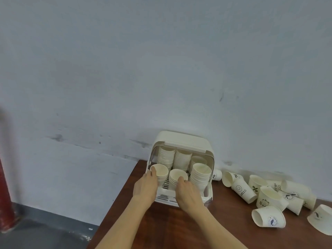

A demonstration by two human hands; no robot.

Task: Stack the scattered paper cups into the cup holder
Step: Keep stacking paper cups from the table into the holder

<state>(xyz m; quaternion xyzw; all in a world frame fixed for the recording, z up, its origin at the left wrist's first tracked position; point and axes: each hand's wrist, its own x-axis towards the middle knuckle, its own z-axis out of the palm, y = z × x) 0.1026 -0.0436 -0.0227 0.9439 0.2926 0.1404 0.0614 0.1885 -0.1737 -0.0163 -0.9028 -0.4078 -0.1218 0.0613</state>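
Observation:
A cream plastic cup holder with its lid raised stands at the table's back left, against the wall. Inside it are several stacks of white paper cups. My left hand grips the front left cup stack by its rim. My right hand holds the front middle cup stack, thumb at its rim. A taller stack stands to the right of it. Scattered printed paper cups lie tipped over on the table to the right of the holder.
The dark brown wooden table ends at a left edge just beside the holder. A grey-white wall rises directly behind. Below left lies a grey floor with a red pipe at the far left.

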